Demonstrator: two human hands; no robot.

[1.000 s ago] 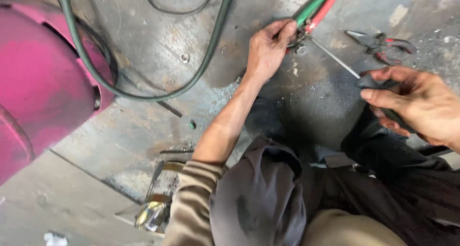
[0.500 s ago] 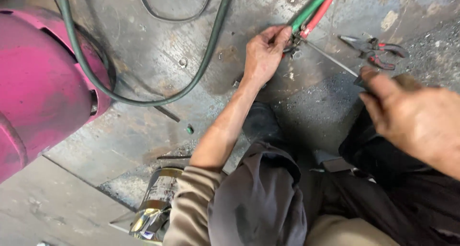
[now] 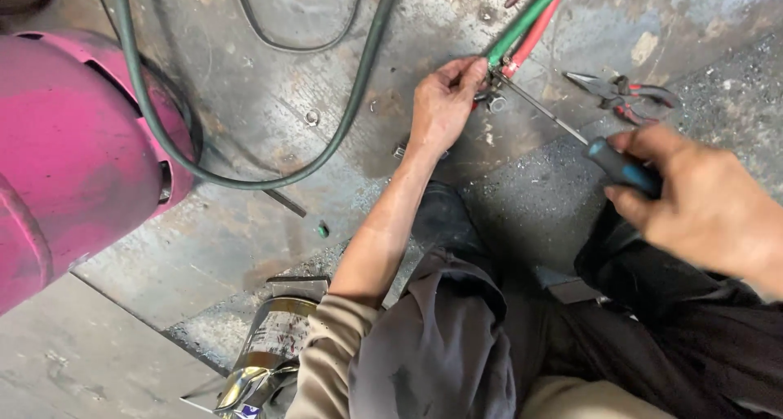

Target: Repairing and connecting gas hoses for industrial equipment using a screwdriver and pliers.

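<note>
A worn steel floor plate, scuffed and rust-stained, fills most of the view, with gritty dark ground at 3 o'clock and a paler plank at 7 o'clock. A big pink gas cylinder lies at 9 o'clock. A dark green hose loops from the top edge past the cylinder and back up toward 12 o'clock. A bright green hose and a red hose run side by side in from 1 o'clock. The person's dark trouser legs fill the 5 o'clock area, and a crumpled shiny can lies at 7 o'clock. Red-handled pliers lie on the plate at 2 o'clock.

The left hand reaches out on a straight forearm to 12 o'clock, its fingers pinched around the metal fitting where the two coloured hoses end. The right hand, at 3 o'clock, is curled tight around the blue handle of a screwdriver, whose thin shaft points toward the fitting; whether the tip touches it cannot be told.
</note>
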